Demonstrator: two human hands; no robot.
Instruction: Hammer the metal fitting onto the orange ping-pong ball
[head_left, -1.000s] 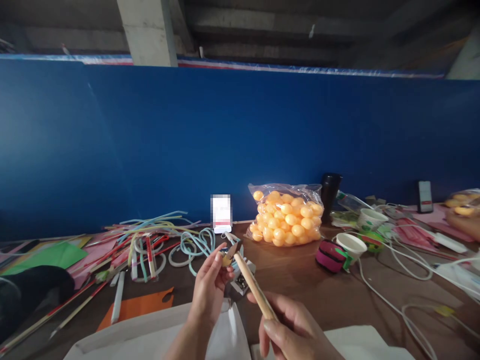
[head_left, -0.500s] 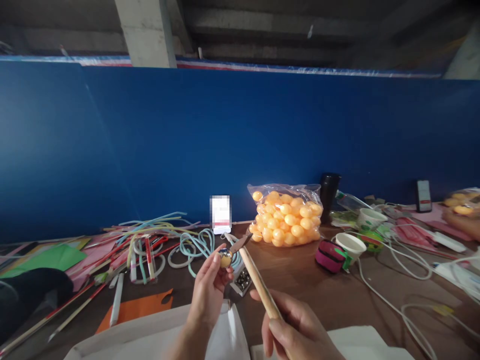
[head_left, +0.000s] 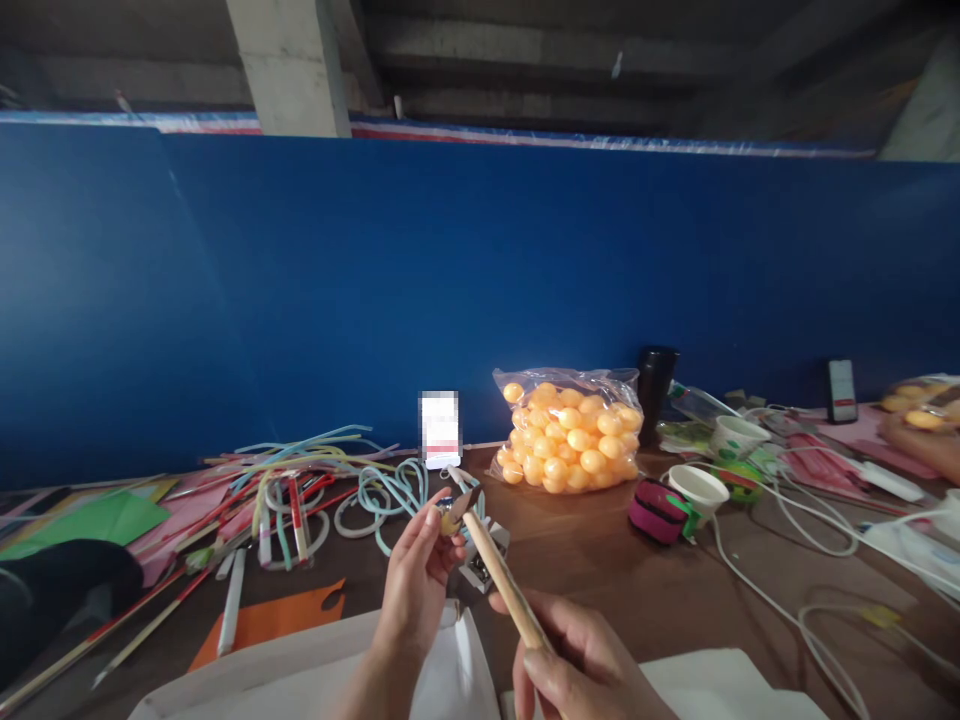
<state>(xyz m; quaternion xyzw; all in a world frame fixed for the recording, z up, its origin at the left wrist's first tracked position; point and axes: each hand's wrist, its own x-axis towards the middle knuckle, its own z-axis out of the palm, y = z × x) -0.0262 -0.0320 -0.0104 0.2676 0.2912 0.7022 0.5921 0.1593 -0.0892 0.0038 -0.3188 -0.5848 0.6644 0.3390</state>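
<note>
My left hand [head_left: 415, 585] pinches a small round yellowish object [head_left: 448, 520] between thumb and fingertips, raised above the brown table [head_left: 600, 560]. My right hand [head_left: 577, 665] grips the wooden handle of a small knife [head_left: 499, 575], held slanting up to the left. Its short blade touches the small object at its top. Both hands hover over white paper sheets [head_left: 300, 670] at the near edge.
A clear bag of orange balls [head_left: 568, 430] stands behind, with a black cup [head_left: 658, 380] beside it. Coloured tubes and sticks [head_left: 300, 480] lie left, with green and orange paper. Paper cups [head_left: 701, 490], a pink pouch [head_left: 658, 510] and white cables [head_left: 787, 560] lie right. Another person's hand [head_left: 926, 440] is far right.
The knife blade swung out to the right of the small object half a second ago, then came back against it. My left hand has hardly moved.
</note>
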